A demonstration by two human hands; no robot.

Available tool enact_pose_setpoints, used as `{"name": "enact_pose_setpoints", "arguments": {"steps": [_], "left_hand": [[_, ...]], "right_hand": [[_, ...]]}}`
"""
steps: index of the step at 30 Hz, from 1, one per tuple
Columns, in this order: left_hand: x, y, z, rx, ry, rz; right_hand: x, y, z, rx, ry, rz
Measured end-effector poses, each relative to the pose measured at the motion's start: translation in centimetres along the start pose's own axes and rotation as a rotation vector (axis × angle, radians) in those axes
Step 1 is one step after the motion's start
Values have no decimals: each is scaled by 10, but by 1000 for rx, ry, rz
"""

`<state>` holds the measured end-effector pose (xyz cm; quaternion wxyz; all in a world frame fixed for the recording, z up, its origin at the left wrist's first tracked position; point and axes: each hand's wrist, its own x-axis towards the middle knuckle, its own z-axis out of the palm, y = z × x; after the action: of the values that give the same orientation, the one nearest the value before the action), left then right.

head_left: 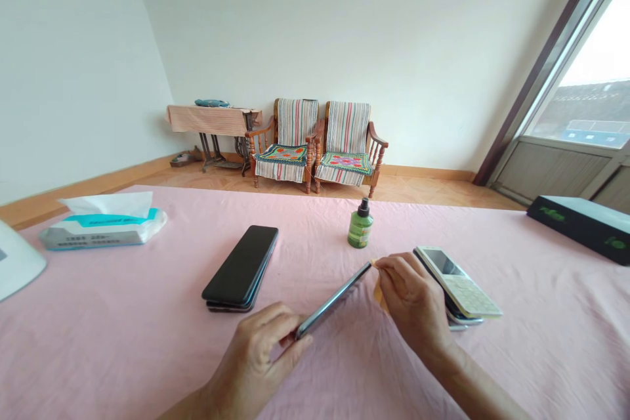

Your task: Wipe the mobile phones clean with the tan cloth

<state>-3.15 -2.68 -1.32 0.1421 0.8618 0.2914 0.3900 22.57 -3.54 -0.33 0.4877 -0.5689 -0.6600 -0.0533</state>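
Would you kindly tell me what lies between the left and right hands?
In the head view, a slim, silvery-edged phone spans that stretch, its near end in the left hand, its far end at the right hand.

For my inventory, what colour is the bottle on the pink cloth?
The bottle is green with a black top, shown best in the head view.

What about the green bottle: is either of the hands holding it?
No, the bottle stands on the pink cloth, apart from the left hand and the right hand.
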Motion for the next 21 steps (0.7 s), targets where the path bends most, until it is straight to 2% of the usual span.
{"name": "enact_pose_setpoints", "arguments": {"steps": [13,19,21], "left_hand": [[1,1,0,9,-20,-16],[0,1,0,1,-37,-21],[0,1,-1,-2,-37,-22]], "right_hand": [[-7,-9,6,90,-74,-63],[-6,-7,7,74,-23,-21],[-7,-8,7,97,-46,-34]]}}
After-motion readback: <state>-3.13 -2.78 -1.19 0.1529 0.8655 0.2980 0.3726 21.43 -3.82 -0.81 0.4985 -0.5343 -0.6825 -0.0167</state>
